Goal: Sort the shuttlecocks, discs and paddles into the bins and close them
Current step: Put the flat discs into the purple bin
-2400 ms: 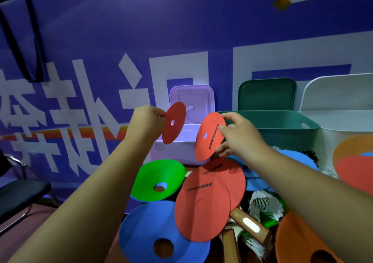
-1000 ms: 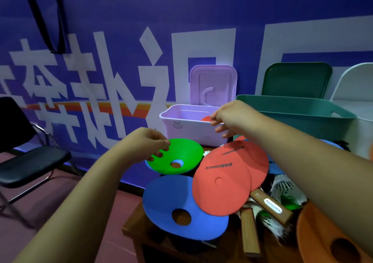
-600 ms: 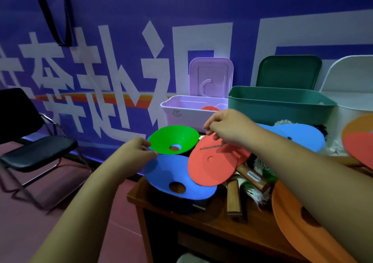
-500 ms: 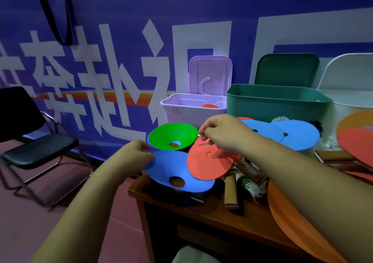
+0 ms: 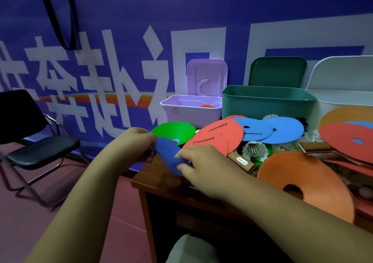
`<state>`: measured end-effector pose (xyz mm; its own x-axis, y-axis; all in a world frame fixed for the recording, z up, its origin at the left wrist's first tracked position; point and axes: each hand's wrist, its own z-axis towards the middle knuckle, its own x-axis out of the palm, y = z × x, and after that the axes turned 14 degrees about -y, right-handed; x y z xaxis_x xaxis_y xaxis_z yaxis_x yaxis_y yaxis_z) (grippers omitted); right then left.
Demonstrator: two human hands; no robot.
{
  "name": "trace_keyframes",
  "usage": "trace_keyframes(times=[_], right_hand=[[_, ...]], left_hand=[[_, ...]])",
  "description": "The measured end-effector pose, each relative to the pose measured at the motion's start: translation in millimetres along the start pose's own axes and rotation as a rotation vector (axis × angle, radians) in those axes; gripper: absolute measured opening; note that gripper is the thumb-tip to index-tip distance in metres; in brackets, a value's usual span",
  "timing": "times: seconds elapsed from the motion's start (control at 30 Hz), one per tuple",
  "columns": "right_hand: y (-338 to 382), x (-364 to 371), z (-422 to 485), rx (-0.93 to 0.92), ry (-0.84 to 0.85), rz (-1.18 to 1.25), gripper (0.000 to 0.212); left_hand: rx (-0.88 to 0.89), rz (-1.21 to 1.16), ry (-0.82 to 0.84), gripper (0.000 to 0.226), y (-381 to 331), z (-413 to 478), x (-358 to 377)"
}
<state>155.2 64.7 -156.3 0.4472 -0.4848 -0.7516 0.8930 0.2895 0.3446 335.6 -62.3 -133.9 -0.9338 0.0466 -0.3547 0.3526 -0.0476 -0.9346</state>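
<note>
I have the left grip (image 5: 137,144) and the right grip (image 5: 201,163) together on one dark blue disc (image 5: 168,155), above the front left corner of the wooden surface (image 5: 161,182). The left grip's fingers curl round the disc's left edge and the right grip pinches its right edge. The disc is blurred, so I cannot tell its tilt.

Just behind it sits a green cone disc (image 5: 174,130). To the right of that, two red discs (image 5: 222,133) overlap, and past them lie two light blue discs (image 5: 282,129). A shuttlecock (image 5: 255,150) stands between the red discs and a big orange disc (image 5: 302,180), with a paddle handle (image 5: 242,162) beside it.

At the back, the lilac bin (image 5: 191,113) is open, its lid (image 5: 206,77) upright against the banner (image 5: 121,40), with a red disc (image 5: 206,106) inside. The green bin (image 5: 266,103) and white bin (image 5: 343,99) stand to its right.
</note>
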Motion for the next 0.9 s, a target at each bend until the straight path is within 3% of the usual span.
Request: trace_keyframes(times=[0.17, 0.27, 0.33, 0.47, 0.63, 0.8, 0.9], right_hand=[[-18.4, -19.2, 16.9, 0.196, -0.268, 0.125, 0.013], [-35.3, -31.1, 23.9, 0.387, -0.353, 0.282, 0.01], [-47.0, -35.1, 25.3, 0.495, -0.419, 0.382, 0.011], [-71.7, -38.7, 25.2, 0.696, -0.53, 0.686, 0.029], [-98.8, -45.7, 26.4, 0.847, -0.632, 0.869, 0.021], [-119.3, -51.3, 27.3, 0.916, -0.675, 0.846, 0.023], [-122.0, -52.2, 26.7, 0.924, -0.667, 0.839, 0.017]], left_hand=[[0.048, -0.216, -0.102, 0.03, 1.7, 16.1, 15.5], [0.372, 0.221, -0.219, 0.019, 28.3, 35.8, 32.8], [0.531, 0.476, -0.202, 0.031, 43.2, 46.4, 45.8], [0.678, 0.71, -0.175, 0.036, 61.6, 64.8, 67.9], [0.765, 0.73, -0.308, 0.021, 65.8, 73.6, 76.6], [0.89, 0.777, -0.429, 0.014, 61.4, 69.7, 77.1], [0.919, 0.737, -0.41, 0.012, 56.7, 65.1, 78.4]])
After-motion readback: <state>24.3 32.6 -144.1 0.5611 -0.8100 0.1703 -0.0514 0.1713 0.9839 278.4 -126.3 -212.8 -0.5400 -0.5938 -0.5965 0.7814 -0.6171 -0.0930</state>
